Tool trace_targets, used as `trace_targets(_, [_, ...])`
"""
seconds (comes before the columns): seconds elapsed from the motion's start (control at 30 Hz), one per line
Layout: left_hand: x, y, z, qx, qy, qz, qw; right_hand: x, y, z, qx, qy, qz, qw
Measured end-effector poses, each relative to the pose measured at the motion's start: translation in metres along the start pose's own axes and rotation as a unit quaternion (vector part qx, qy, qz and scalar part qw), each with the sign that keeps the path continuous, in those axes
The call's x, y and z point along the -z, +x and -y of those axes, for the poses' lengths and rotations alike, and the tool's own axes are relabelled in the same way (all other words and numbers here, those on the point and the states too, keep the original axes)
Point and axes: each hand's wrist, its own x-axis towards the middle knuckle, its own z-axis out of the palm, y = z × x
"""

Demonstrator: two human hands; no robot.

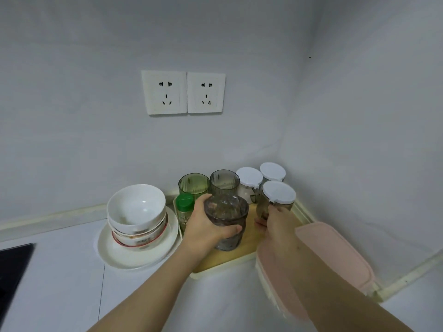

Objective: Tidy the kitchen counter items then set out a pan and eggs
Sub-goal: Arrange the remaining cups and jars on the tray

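A yellow tray [242,256] sits in the counter corner. My left hand [203,226] grips a grey ribbed glass [227,221] standing on or just above the tray's front. My right hand [275,222] holds the nearest white-lidded seasoning jar [278,192] by its side handle. Two more white-lidded jars [249,178] [272,171] stand behind it. A green glass [194,184] and a grey glass [224,179] stand at the tray's back. A green-capped bottle [184,207] is at the tray's left edge.
Stacked white bowls [136,212] rest on a white plate [134,257] left of the tray. A pink-lidded box [335,250] lies right of the tray, under my right forearm. A black cooktop corner [12,264] shows at far left. Wall sockets [183,92] are above.
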Motion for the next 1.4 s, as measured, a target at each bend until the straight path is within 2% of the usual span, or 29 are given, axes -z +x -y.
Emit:
trace_targets(0.2, [-0.003, 0.005, 0.009, 0.011, 0.013, 0.011, 1.000, -0.004, 0.022, 0.000, -0.070, -0.016, -0.025, 0.997])
trace_targets(0.4, [-0.005, 0.008, 0.015, 0.023, 0.017, 0.016, 0.999, 0.000, 0.026, 0.009, -0.124, -0.021, 0.007, 0.992])
trace_targets(0.63, [-0.004, 0.004, 0.019, 0.034, 0.026, 0.011, 0.999, 0.011, 0.017, 0.017, -0.128, 0.023, 0.050, 0.990])
trace_targets(0.83, [-0.002, 0.003, 0.020, 0.033, 0.022, 0.007, 0.999, 0.021, 0.009, 0.018, -0.141, 0.123, 0.004, 0.982])
trace_targets(0.93, [-0.001, 0.004, 0.020, 0.030, 0.027, 0.005, 0.999, 0.030, 0.007, 0.017, -0.115, 0.119, -0.002, 0.986])
trace_targets(0.97, [-0.002, 0.004, 0.021, 0.029, 0.030, 0.006, 0.999, 0.032, 0.006, 0.018, -0.104, 0.095, -0.010, 0.990])
trace_targets(1.03, [-0.002, 0.004, 0.021, 0.030, 0.034, 0.007, 0.999, 0.038, 0.007, 0.018, -0.058, -0.036, -0.060, 0.996])
trace_targets(1.13, [-0.004, 0.005, 0.021, 0.037, 0.041, 0.010, 0.998, 0.047, 0.013, 0.015, 0.044, -0.250, -0.134, 0.958])
trace_targets(1.2, [-0.007, 0.006, 0.020, 0.036, 0.045, 0.009, 0.998, 0.048, 0.015, 0.013, 0.107, -0.333, -0.127, 0.928])
trace_targets(1.3, [-0.014, 0.006, 0.019, 0.026, 0.044, 0.007, 0.999, 0.044, 0.021, 0.007, 0.171, -0.463, -0.104, 0.863])
trace_targets(1.4, [-0.020, 0.009, 0.018, 0.015, 0.043, 0.007, 0.999, 0.044, 0.027, 0.006, 0.169, -0.485, -0.075, 0.855])
